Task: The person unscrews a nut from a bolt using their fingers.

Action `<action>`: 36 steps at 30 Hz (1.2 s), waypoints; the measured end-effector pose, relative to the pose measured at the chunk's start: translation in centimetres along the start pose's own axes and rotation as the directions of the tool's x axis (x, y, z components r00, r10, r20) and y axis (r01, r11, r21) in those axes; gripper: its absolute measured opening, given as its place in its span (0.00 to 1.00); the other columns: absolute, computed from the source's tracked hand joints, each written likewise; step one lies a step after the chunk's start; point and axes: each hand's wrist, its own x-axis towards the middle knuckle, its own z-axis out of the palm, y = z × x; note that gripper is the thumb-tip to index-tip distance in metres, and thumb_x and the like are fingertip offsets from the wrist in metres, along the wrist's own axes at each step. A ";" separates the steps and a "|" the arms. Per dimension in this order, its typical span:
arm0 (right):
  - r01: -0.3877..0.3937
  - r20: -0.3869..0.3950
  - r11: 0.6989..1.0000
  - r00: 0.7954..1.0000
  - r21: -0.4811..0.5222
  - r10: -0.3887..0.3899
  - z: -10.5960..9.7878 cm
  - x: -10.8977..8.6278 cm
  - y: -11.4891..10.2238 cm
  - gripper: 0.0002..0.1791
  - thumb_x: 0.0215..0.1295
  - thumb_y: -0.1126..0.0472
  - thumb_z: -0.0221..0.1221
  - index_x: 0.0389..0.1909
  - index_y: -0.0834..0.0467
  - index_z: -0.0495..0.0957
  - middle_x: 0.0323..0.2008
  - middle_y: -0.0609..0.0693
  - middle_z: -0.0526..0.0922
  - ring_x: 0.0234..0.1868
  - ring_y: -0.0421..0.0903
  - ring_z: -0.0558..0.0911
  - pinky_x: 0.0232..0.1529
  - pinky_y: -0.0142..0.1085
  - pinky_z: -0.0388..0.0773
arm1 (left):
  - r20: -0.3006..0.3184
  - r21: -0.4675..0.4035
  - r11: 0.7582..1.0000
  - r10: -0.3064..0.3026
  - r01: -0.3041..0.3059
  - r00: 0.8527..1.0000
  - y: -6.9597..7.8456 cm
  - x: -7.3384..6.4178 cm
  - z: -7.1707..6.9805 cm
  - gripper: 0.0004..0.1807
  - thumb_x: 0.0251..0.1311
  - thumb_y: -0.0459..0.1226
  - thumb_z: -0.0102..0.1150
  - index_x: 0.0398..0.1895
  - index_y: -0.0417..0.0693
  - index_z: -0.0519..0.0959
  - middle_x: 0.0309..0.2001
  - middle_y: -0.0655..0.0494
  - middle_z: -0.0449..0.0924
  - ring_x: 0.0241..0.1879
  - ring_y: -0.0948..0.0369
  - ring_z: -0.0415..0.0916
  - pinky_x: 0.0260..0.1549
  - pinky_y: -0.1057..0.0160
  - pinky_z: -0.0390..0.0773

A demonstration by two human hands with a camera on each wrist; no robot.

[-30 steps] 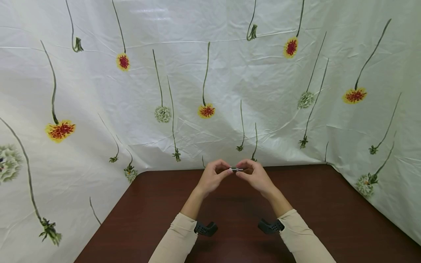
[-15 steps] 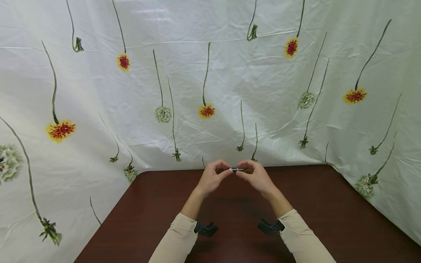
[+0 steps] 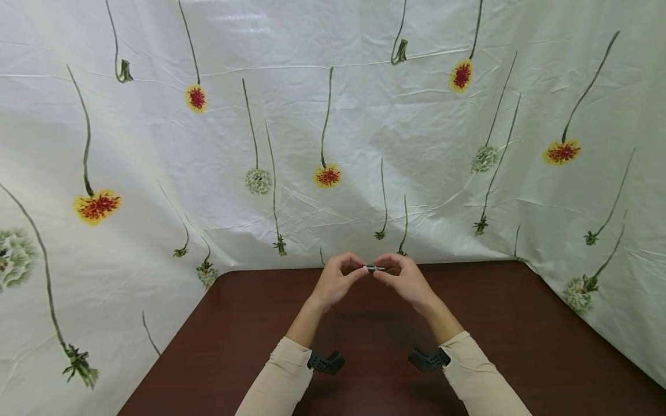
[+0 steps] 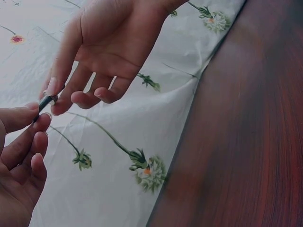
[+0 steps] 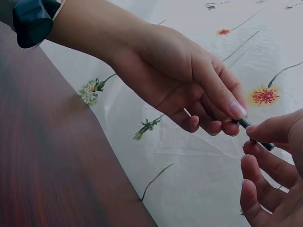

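A small metal threaded bolt (image 3: 372, 268) is held up between the two hands above the far edge of the table. My left hand (image 3: 333, 284) pinches one end between thumb and fingertips. Thumb and fingers of my right hand (image 3: 407, 283) pinch it farther along. In the left wrist view, grey thread on the bolt (image 4: 44, 102) shows between the fingertips. A shiny ring-like bit, perhaps a nut, sits by the right thumb there. From the right wrist view, a dark end of the bolt (image 5: 269, 146) sticks out past the right fingertips. Fingers hide its remaining parts.
A dark reddish-brown table (image 3: 250, 346) lies under the arms. Behind and beside it hangs a white cloth (image 3: 218, 144) printed with flowers. Each wrist wears a dark strap; the left one is a black wristband (image 3: 325, 362).
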 end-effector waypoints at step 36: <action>-0.040 -0.005 0.999 0.999 0.031 0.040 -0.1 -0.2 -0.3 0.17 0.75 0.58 0.63 0.56 0.66 0.80 0.49 0.61 0.85 0.46 0.56 0.84 0.47 0.48 0.81 | 0.022 0.016 1.000 0.008 -0.009 1.000 1.1 -0.1 0.1 0.07 0.69 0.26 0.63 0.45 0.27 0.81 0.43 0.33 0.84 0.44 0.39 0.80 0.42 0.58 0.76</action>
